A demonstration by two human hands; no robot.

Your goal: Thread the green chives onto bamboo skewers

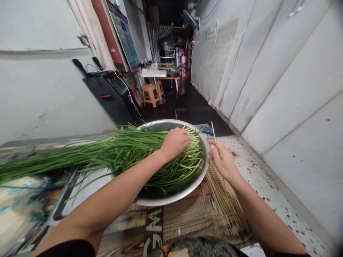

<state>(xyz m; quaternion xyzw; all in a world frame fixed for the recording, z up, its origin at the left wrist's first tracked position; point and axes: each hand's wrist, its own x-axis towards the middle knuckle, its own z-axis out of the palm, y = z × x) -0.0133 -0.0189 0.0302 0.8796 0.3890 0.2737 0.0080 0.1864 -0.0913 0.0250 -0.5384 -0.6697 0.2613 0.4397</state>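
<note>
A large heap of green garlic chives lies across a round metal basin, the pale cut ends to the right and the long leaves trailing out over the left rim. My left hand rests on the heap near the pale ends, its fingers curled down around some stems; the fingertips are partly hidden. Just beyond the right rim, my right hand pinches a thin bamboo skewer that points upward. Many loose bamboo skewers lie in a pile below that hand, beside the basin.
The basin stands on a wooden table with printed letters. A metal tray and a plastic bag sit at left. Behind the basin is a blue flat object. Farther off are stools, a white table and a black machine.
</note>
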